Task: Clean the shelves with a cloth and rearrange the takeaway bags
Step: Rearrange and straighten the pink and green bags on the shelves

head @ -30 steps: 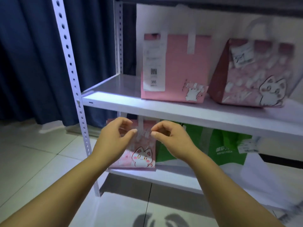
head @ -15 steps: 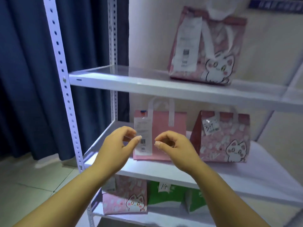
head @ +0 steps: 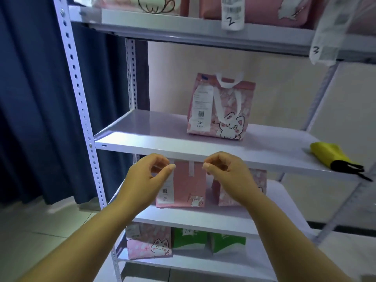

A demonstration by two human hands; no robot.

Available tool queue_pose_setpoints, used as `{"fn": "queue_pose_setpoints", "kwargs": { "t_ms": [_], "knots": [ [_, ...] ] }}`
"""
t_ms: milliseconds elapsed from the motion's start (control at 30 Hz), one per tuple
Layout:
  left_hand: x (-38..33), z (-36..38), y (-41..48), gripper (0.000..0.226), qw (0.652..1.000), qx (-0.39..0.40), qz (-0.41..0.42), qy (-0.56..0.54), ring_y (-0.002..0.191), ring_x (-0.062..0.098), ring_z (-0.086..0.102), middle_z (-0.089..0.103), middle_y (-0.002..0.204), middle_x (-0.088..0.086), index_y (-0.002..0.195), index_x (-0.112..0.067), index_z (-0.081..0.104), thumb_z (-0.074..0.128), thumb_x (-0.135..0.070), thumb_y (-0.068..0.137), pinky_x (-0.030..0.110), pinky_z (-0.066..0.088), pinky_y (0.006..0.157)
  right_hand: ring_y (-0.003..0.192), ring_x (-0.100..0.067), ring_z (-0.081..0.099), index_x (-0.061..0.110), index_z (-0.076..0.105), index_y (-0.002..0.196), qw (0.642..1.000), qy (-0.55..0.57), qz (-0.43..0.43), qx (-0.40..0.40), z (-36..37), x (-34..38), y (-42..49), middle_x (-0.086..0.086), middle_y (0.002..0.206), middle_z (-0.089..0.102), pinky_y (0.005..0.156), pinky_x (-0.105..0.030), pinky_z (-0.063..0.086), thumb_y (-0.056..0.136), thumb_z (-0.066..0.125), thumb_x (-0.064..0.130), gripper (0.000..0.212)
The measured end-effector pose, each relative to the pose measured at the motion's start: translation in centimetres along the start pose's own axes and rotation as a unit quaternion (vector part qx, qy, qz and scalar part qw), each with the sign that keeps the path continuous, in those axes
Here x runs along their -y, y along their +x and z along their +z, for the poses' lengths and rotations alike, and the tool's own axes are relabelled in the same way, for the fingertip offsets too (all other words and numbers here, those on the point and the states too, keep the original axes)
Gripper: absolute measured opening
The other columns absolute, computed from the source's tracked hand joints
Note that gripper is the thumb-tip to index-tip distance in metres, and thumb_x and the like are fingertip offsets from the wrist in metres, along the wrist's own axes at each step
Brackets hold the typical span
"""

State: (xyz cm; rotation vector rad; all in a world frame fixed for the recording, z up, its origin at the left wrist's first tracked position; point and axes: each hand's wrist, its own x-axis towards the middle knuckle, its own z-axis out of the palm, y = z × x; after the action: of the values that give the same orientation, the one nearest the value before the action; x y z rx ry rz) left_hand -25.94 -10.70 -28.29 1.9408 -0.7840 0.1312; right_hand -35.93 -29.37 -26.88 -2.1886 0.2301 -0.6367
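Observation:
My left hand (head: 148, 176) and my right hand (head: 227, 174) hover side by side just below the front edge of a white shelf (head: 162, 147), fingers curled, holding nothing. On that shelf stands a pink cat-print takeaway bag (head: 219, 110) with a receipt. A yellow cloth (head: 329, 155) with a black part lies at the shelf's right end. Behind my hands, one shelf down, stand a plain pink bag (head: 185, 186) and a second pink bag (head: 258, 180), partly hidden by my right hand.
The lowest shelf holds a pink cat bag (head: 148, 245) and two green bags (head: 189, 239). More pink bags (head: 254, 9) with numbered receipts sit on the top shelf. A perforated white upright (head: 79, 98) and a dark blue curtain (head: 30, 98) are at the left.
My view has tilted upward, bringing higher shelves and the yellow cloth into sight. Both hands rose with it from the lowest shelf level and moved slightly apart, still holding nothing.

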Motion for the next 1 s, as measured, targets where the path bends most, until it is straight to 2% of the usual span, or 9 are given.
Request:
{"fn": "queue_pose_setpoints", "kwargs": {
  "t_ms": [233, 433, 533, 700, 900, 1000],
  "knots": [
    [-2.6, -2.0, -2.7, 0.006, 1.0, -0.014, -0.01, -0.001, 0.084, 0.0, 0.056, 0.059, 0.089, -0.018, 0.091, -0.029, 0.057, 0.057, -0.035, 0.089, 0.012, 0.04, 0.062, 0.079, -0.011, 0.065, 0.024, 0.066, 0.085, 0.998, 0.021, 0.018, -0.052, -3.9, 2.3, -2.8, 0.007, 0.08, 0.069, 0.079, -0.033, 0.055, 0.087, 0.063, 0.021, 0.005],
    [-1.3, -3.3, -3.9, 0.007, 0.999, -0.033, -0.034, -0.012, 0.086, 0.006, 0.058, 0.061, 0.087, -0.017, 0.093, -0.025, 0.06, 0.057, -0.031, 0.089, 0.014, 0.043, 0.065, 0.081, -0.018, 0.066, 0.023, 0.063, 0.083, 0.996, 0.036, 0.038, -0.068, -4.6, 2.4, -3.8, 0.0, 0.082, 0.069, 0.076, -0.03, 0.055, 0.089, 0.06, 0.018, 0.009],
    [0.1, -4.0, -3.4, 0.001, 0.997, -0.039, -0.053, -0.028, 0.085, 0.007, 0.06, 0.063, 0.087, -0.015, 0.089, -0.032, 0.058, 0.058, -0.032, 0.088, 0.022, 0.048, 0.07, 0.081, -0.02, 0.066, 0.023, 0.063, 0.082, 0.994, 0.043, 0.055, -0.082, -4.4, 2.2, -3.6, -0.002, 0.083, 0.07, 0.076, -0.031, 0.055, 0.089, 0.06, 0.017, 0.01],
    [2.6, -4.7, -1.1, 0.004, 0.995, -0.037, -0.069, -0.056, 0.086, 0.014, 0.063, 0.066, 0.089, -0.009, 0.09, -0.029, 0.061, 0.06, -0.032, 0.087, 0.033, 0.054, 0.076, 0.084, -0.027, 0.067, 0.021, 0.063, 0.081, 0.988, 0.057, 0.089, -0.111, -3.1, 1.0, -2.5, -0.007, 0.084, 0.07, 0.077, -0.035, 0.055, 0.088, 0.061, 0.015, 0.01],
    [4.4, -3.2, 2.8, 0.002, 0.995, -0.002, -0.067, -0.076, 0.089, 0.015, 0.062, 0.066, 0.09, -0.008, 0.087, -0.031, 0.061, 0.06, -0.033, 0.087, 0.04, 0.054, 0.082, 0.082, -0.025, 0.067, 0.021, 0.064, 0.081, 0.98, 0.044, 0.134, -0.142, -2.5, -1.6, -1.2, -0.005, 0.083, 0.071, 0.071, -0.031, 0.054, 0.088, 0.062, 0.019, 0.007],
    [4.3, -1.7, 4.5, 0.003, 0.994, 0.013, -0.066, -0.089, 0.09, 0.018, 0.061, 0.065, 0.089, -0.008, 0.086, -0.03, 0.061, 0.06, -0.032, 0.087, 0.044, 0.054, 0.081, 0.082, -0.025, 0.067, 0.023, 0.065, 0.082, 0.977, 0.03, 0.151, -0.146, -3.4, -3.0, -0.5, -0.004, 0.082, 0.071, 0.074, -0.037, 0.055, 0.088, 0.062, 0.021, 0.007]
  ]
}}
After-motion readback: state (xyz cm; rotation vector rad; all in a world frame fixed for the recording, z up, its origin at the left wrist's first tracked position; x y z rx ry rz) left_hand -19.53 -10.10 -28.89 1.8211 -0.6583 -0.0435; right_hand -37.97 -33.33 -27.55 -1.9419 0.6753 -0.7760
